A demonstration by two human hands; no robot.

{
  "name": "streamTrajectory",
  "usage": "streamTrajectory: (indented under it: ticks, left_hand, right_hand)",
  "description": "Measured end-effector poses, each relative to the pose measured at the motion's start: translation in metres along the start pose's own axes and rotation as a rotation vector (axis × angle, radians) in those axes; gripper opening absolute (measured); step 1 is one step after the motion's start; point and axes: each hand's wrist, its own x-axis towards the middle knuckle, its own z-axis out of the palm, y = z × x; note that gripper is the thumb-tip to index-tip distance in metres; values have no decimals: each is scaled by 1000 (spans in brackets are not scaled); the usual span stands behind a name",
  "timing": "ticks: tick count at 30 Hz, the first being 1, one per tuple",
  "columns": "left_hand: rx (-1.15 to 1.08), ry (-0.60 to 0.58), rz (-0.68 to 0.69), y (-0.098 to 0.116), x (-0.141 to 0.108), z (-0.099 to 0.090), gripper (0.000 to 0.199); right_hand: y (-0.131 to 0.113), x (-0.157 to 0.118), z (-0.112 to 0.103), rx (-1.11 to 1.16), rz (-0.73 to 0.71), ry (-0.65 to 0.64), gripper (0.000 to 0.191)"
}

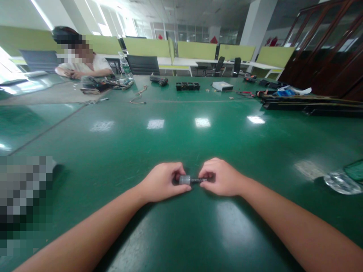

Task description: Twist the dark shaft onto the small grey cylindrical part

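Note:
A small cylindrical object (185,180), grey and translucent at its left end with a thin dark shaft on its right, lies level just above or on the green table (176,143). My left hand (164,182) pinches the thick grey end between thumb and fingers. Around the tip of the dark shaft, the thumb and fingers of my right hand (222,176) are closed. The two hands face each other, a short gap apart, with the shaft showing between them.
A clear bottle (343,182) lies at the right edge. At left is a blurred-out object (25,185). Black bars (297,104), a black block (187,86), a white box (222,86) and cables stand farther back. A person (83,60) sits at the far left.

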Motion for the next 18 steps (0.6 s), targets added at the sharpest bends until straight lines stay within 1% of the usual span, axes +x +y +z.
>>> streamTrajectory:
  ticks: [13,18]
  left_hand:
    - [6,-3,-3,0,0,0,33]
    - [13,2,-9,1,0,-1,33]
  right_hand:
    - [2,-1,-3,-17,-4,-3,6]
    - [3,-2,-5,-26,18,-20,7]
